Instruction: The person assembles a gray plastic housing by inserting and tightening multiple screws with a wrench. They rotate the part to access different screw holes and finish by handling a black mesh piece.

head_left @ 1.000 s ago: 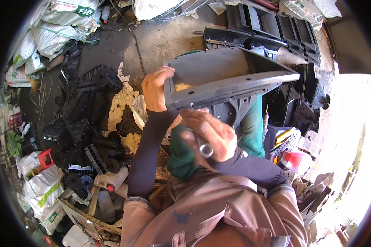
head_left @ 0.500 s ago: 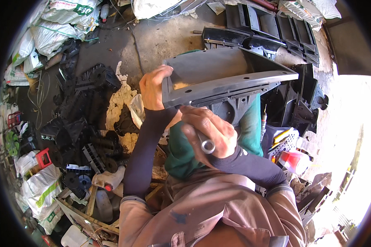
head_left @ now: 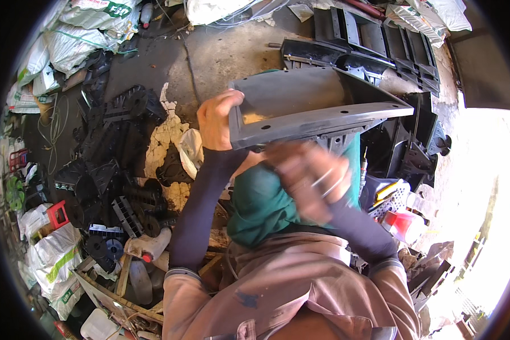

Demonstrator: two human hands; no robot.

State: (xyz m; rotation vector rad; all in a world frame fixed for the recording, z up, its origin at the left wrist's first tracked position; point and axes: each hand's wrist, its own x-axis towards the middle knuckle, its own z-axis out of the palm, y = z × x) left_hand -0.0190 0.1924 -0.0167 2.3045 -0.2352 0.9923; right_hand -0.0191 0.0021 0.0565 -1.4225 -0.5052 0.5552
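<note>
A long black trough-shaped plastic or metal part (head_left: 292, 96) with holes along its front flange lies tilted across my lap. My left hand (head_left: 214, 118) is closed around its left end, thumb over the top edge. Just below the flange is my right hand (head_left: 311, 175), smeared by motion. A bright metal streak shows at it, from a socket wrench (head_left: 327, 182) with a round hollow end, which stood out clearly a moment ago. The underside of the part, where the fingers of my right hand reach, is mostly hidden.
Similar black parts (head_left: 357, 39) are stacked at the far right, more (head_left: 405, 136) beside my right knee. A basket (head_left: 392, 195) with yellow-handled tools and a red container (head_left: 405, 221) stand at the right. Black castings (head_left: 96, 181) and white sacks (head_left: 56, 260) crowd the left.
My right hand has swung right and slightly down, turning the wrench, now blurred. My left hand and the black part have shifted slightly right.
</note>
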